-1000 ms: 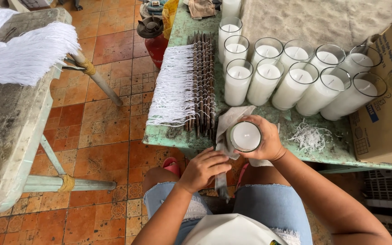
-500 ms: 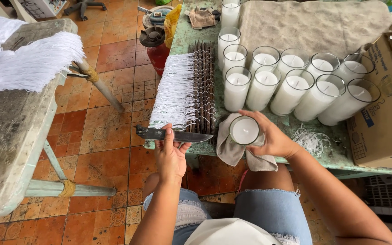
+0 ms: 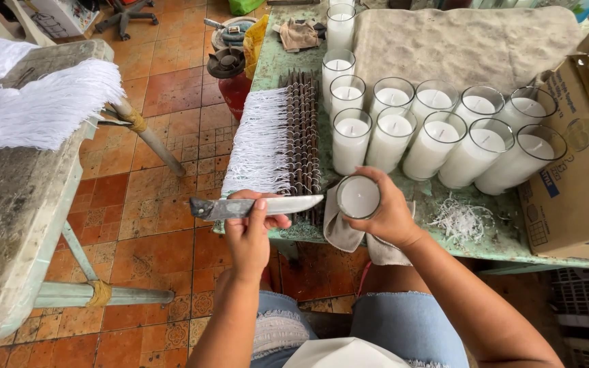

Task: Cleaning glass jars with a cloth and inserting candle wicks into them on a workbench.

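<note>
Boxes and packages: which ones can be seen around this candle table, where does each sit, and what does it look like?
Cardboard box: right end of the green table, beside the glass candles; brown, open-topped, with blue print and a sticker on its side.
White box: on the floor, top left; white with small dark print.
Yellow bag: at the table's far left edge; crumpled and yellow.
No screens or signs show.

rows of glass candles (image 3: pixel 438 133) stand beside a wick rack (image 3: pixel 301 133), cardboard box (image 3: pixel 574 184) near.
</note>
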